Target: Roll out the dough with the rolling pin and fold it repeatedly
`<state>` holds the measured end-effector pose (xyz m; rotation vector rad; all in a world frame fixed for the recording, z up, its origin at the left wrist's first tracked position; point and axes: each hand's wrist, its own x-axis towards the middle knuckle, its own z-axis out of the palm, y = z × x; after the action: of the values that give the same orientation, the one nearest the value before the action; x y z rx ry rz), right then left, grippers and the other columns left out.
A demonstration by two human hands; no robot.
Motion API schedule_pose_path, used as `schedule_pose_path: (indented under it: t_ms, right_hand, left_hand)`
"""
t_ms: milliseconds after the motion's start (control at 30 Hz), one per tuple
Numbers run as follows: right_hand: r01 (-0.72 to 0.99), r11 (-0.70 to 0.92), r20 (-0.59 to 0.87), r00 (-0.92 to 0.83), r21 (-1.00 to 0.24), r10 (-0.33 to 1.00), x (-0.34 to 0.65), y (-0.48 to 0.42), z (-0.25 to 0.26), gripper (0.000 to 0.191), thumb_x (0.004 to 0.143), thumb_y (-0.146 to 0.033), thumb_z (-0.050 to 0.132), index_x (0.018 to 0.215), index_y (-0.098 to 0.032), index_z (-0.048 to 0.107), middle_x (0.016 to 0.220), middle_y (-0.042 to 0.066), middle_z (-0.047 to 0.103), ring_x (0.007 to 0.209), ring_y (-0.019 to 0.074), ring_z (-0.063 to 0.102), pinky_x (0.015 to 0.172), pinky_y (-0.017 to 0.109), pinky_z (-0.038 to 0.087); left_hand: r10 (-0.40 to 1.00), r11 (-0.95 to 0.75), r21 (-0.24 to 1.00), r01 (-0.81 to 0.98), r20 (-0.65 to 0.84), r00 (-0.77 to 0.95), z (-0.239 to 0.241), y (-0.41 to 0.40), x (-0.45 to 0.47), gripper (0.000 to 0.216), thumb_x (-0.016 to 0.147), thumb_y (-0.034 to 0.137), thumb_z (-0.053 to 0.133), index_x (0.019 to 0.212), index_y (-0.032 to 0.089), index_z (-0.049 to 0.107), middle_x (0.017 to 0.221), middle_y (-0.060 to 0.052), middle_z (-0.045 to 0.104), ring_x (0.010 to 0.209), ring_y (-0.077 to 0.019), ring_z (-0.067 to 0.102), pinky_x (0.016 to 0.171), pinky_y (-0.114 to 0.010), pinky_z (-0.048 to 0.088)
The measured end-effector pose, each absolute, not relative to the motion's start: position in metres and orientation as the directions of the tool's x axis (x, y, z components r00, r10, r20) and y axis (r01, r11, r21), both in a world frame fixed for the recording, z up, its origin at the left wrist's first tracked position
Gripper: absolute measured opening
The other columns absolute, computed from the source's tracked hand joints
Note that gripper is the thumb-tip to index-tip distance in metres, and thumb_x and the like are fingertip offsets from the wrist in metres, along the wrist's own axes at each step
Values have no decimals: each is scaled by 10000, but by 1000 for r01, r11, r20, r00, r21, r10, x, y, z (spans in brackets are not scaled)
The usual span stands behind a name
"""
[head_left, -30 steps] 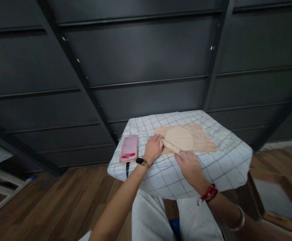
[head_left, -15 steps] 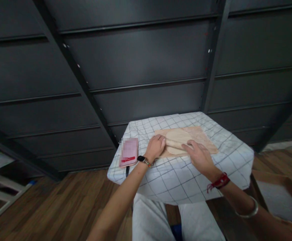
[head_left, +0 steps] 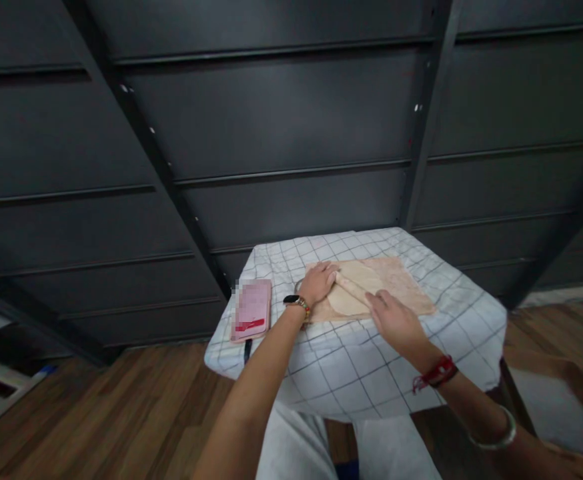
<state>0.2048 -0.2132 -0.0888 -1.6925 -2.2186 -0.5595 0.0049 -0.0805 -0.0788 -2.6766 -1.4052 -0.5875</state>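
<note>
A flat, pale sheet of dough (head_left: 344, 301) lies on a peach-coloured mat or board (head_left: 402, 277). Across the dough runs a pale rolling pin (head_left: 353, 289), slanting from far left to near right. My left hand (head_left: 317, 283) is closed over its far-left end. At the near-right end, my right hand (head_left: 395, 321) grips the pin with its fingers curled on top. Both hands hide the pin's ends. Dough shows on either side of the pin.
A white checked cloth (head_left: 356, 373) covers the small table. A pink phone-like thing (head_left: 252, 310), partly pixelated, lies left of my left wrist. Dark metal panels (head_left: 291, 120) stand behind the table. At lower right is a wooden-framed tray-like thing (head_left: 559, 407).
The rolling pin has turned more diagonal across the dough. My left hand has moved slightly away from me, and my right hand slightly nearer. The camera view has shifted a little.
</note>
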Motion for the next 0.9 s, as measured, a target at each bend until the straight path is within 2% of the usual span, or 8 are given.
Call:
schedule_pose_path:
  t_ms: [167,333,533,633,733,833,900]
  right_hand:
    - [946,217,524,-315,241,791,198,-218,-97,404,868,-93,430,1255,-153,531,1063,110,599,732,162,558,567,264,423]
    - [928,217,518,-352,305,779,181,-234,-95,413,854,-63,430,1233,-161,559,1129,133,607,741,189,578,569,295,464]
    - [897,279,525,-428,342,735,146,-254,-99,447,780,33,408,1154,-106,608,1189,180,599,800,204,615,588,287,517]
    - [884,273,533,-451,380,716,131,-258,-102,450,735,72,402,1110,-42,624,1178,235,602,788,208,631,584,281,530]
    - [877,262,534,-457,402,711,130,-258,-102,431,720,87,412,1082,-2,627,1161,269,604,762,215,643,565,287,536]
    - [882,292,533,-460,370,710,145,-255,-101,415,741,74,431,1075,-64,637,1180,227,611,721,192,646,538,271,531]
    - [880,314,531,-467,356,707,157,-253,-100,408,758,60,449,1071,-120,639,1189,184,619,719,178,647,536,260,527]
  left_hand:
    - [787,-585,200,786,377,489,-91,-71,-5,446,991,331,215,1245,197,557,1332,-72,498,1241,-182,422,1053,-359,326]
    - [782,-595,264,760,409,470,-96,-73,-15,434,993,332,212,1201,207,572,1308,-49,505,1233,-157,419,1047,-326,347]
    - [766,-603,221,767,429,479,-83,-87,-20,392,987,268,212,1107,209,581,1174,-37,579,1143,-142,483,1016,-313,381]
    - [809,-557,214,802,355,467,-74,-94,-18,367,986,342,244,1159,251,555,1196,-29,582,1133,-180,503,987,-398,403]
    - [840,-501,194,843,342,421,-67,-96,-12,384,964,451,295,1184,277,557,1329,-62,499,1257,-273,407,1009,-539,332]
    - [845,-486,173,857,345,409,-62,-88,-2,411,942,479,343,1190,255,582,1441,-106,374,1356,-339,253,1037,-597,246]
    - [826,-533,179,827,322,463,-60,-80,5,426,944,465,345,1237,246,562,1464,-109,349,1378,-325,215,1058,-571,232]
